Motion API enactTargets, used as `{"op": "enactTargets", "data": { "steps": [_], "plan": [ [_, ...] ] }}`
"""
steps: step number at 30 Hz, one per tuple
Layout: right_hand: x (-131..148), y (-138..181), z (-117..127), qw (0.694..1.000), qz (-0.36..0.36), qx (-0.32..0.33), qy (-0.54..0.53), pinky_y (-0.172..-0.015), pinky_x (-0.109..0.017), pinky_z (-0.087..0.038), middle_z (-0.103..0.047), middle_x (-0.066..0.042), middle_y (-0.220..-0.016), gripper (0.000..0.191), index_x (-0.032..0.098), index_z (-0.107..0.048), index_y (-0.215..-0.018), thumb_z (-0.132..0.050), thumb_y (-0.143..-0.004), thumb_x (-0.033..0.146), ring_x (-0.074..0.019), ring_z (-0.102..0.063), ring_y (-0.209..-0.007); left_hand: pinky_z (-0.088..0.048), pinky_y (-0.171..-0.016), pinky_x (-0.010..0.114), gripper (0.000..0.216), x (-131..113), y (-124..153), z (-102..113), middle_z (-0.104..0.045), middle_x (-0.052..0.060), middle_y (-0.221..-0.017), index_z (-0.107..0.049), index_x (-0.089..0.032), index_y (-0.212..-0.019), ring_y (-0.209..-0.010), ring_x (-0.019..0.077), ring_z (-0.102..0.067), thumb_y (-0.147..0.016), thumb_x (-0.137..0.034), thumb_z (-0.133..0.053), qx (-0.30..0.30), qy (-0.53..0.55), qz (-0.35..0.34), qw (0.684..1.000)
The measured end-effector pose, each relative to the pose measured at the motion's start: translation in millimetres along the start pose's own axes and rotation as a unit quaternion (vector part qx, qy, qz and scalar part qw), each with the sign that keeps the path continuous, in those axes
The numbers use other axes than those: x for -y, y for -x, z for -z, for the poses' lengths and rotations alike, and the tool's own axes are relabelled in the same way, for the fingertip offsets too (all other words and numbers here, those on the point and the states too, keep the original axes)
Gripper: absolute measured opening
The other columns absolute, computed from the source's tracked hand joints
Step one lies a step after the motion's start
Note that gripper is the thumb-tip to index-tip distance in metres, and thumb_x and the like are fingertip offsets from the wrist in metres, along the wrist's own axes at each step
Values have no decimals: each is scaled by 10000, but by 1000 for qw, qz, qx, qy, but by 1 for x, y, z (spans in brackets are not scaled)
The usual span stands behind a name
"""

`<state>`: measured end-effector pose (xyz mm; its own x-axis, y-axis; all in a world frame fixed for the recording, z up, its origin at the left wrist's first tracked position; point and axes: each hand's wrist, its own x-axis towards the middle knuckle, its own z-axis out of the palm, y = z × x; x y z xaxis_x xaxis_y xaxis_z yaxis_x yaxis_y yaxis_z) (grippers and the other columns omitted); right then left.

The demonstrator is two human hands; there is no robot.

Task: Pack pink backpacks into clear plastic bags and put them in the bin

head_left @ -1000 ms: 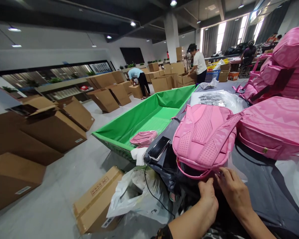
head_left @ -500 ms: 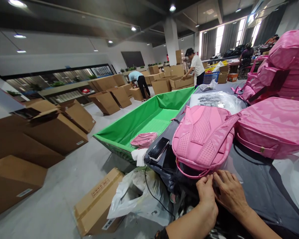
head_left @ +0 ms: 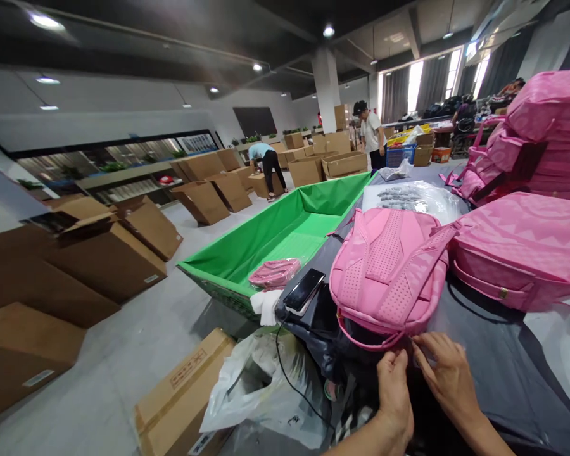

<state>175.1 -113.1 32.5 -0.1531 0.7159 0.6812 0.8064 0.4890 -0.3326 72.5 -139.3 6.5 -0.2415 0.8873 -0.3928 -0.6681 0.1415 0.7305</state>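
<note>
A pink backpack [head_left: 387, 266] lies on the dark-covered table, its dotted shoulder straps facing up and its top handle loop towards me. Just below that loop, at the table's near edge, my left hand [head_left: 395, 389] is closed in a pinch. Close on its right, my right hand [head_left: 445, 367] has thumb and index finger drawn together near the backpack's lower right edge. Whatever lies between the fingertips is too small to make out. A larger pink bag [head_left: 527, 247] lies to the right, and more pink backpacks [head_left: 546, 136] are piled behind it.
A green-lined bin [head_left: 247, 244] borders the table on the left, holding a wrapped pink item [head_left: 275, 272]. A phone [head_left: 304, 288] with a cable, clear plastic bags [head_left: 413, 197], a white bag [head_left: 270, 386] and a carton [head_left: 185, 392] are close by. Two people work among boxes beyond.
My right hand has drawn slightly away from the left one and down from the backpack. The left hand has dropped a little. The person in the white shirt stands more upright.
</note>
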Motion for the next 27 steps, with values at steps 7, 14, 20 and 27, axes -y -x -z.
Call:
{"op": "enactTargets", "data": {
  "steps": [7,14,20,27],
  "plan": [
    [-12,-4,-1,1000,-2,21,-23,-627,-325,-469,-747,-22,-788,450,253,-693,-863,-405,-1005,569,-191,-687,-667,-458,-1033,412,494,10,-11,-13,-734,147,-1099,-757,-122,-952,-1108,312,-646,-601,-436,-906,94,27,30,995],
    [-24,-11,-4,965,-186,119,-142,-548,-270,-526,-730,-16,-725,480,264,-689,-794,-496,-859,698,-185,-663,-577,-513,-980,466,529,-12,-12,-17,-752,192,-1051,-784,-93,-924,-1092,371,-676,-512,-391,-931,240,135,201,940],
    [-22,-15,-2,978,-132,71,-142,-600,-297,-561,-708,-58,-794,503,250,-705,-805,-455,-924,670,-204,-693,-674,-556,-903,477,569,-5,-12,-19,-756,178,-1088,-787,-142,-957,-1016,352,-712,-529,-468,-971,216,140,156,954],
    [-70,-3,28,980,-9,197,-35,-688,-373,-552,-776,-81,-928,606,264,-705,-1162,-646,-791,738,-269,-727,-785,-579,-857,431,541,-4,-12,-23,-772,136,-856,-786,-128,-816,-894,329,-733,-413,-409,-1013,145,132,155,968]
  ]
}}
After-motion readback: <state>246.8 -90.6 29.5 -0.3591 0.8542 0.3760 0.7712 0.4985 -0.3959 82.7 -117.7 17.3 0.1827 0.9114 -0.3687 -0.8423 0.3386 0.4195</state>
